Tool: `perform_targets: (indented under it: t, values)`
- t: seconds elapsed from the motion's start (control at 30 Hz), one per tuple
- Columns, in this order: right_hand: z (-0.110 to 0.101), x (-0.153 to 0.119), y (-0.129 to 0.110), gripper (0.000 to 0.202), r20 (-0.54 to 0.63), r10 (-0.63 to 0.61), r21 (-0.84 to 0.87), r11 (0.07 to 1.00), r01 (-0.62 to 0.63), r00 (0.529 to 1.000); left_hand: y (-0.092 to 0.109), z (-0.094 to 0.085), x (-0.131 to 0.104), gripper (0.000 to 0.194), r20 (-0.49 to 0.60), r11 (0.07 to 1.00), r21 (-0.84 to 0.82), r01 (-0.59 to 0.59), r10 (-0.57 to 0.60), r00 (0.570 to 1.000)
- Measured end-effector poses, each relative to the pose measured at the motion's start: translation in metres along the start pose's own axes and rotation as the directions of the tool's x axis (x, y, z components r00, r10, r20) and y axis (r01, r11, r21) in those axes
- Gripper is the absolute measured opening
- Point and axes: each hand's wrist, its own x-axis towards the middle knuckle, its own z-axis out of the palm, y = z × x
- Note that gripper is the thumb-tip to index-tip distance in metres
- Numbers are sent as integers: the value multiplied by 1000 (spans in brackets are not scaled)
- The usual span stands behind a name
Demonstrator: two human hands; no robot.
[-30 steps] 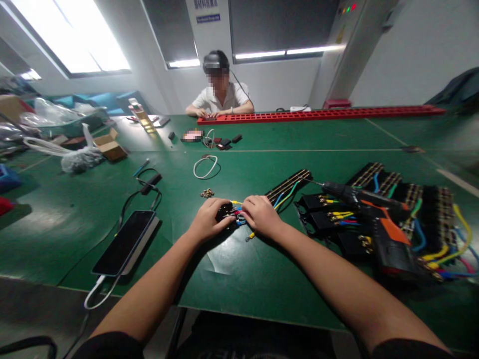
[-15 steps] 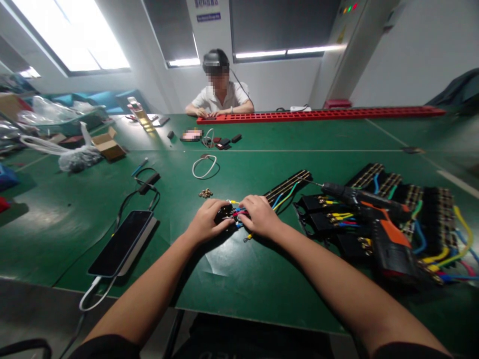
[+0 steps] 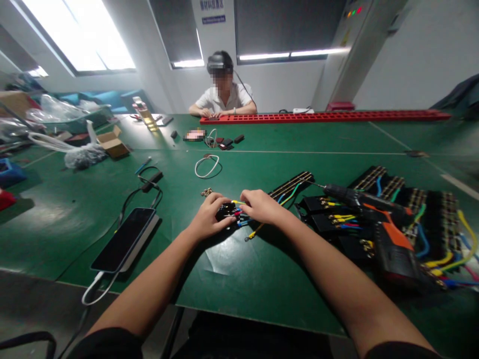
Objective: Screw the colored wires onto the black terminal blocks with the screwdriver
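My left hand (image 3: 207,218) is wrapped round a small black housing (image 3: 225,211) on the table, thumb on its near side. Red, blue and yellow wires come out of the housing toward the right. My right hand (image 3: 262,205) pinches a yellow wire (image 3: 238,202) at the housing's right side; the fingertips partly cover it. Another yellow wire with a ring terminal (image 3: 248,238) sticks out toward me below that hand. Beyond my right hand, a black terminal strip (image 3: 292,184) with brass contacts lies slanted, blue and green-yellow wires along it. A pile of brass screws (image 3: 206,192) lies just past my left hand.
A black and orange power drill (image 3: 391,234) rests on several wired black assemblies (image 3: 415,199) at the right. To the left lie a phone (image 3: 123,242) and its cable. Across the green table (image 3: 220,284), a person (image 3: 224,92) sits behind a long red rail (image 3: 337,116).
My right fingers have lifted off the middle of the wires and moved slightly back, now pinching the yellow wire. My left hand stays on the housing. The whole view has shifted a little.
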Motion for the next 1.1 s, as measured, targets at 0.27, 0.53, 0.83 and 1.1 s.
perform_targets:
  t: [0.27,0.53,0.83,1.1]
  values:
    - [-10,23,8,26,219,-73,-26,996,81,973,-1,-1,-2,51,26,1000,8,23,-24,999]
    - [-1,21,17,29,162,-86,25,996,83,983,-13,-15,-4,55,-61,994,52,94,-90,994]
    - [-3,15,19,36,119,-65,-16,998,67,991,-36,-23,-4,62,-71,980,108,169,-162,984]
    - [2,16,23,41,114,-54,-46,997,60,992,-58,-19,-1,51,-171,942,134,307,-283,944]
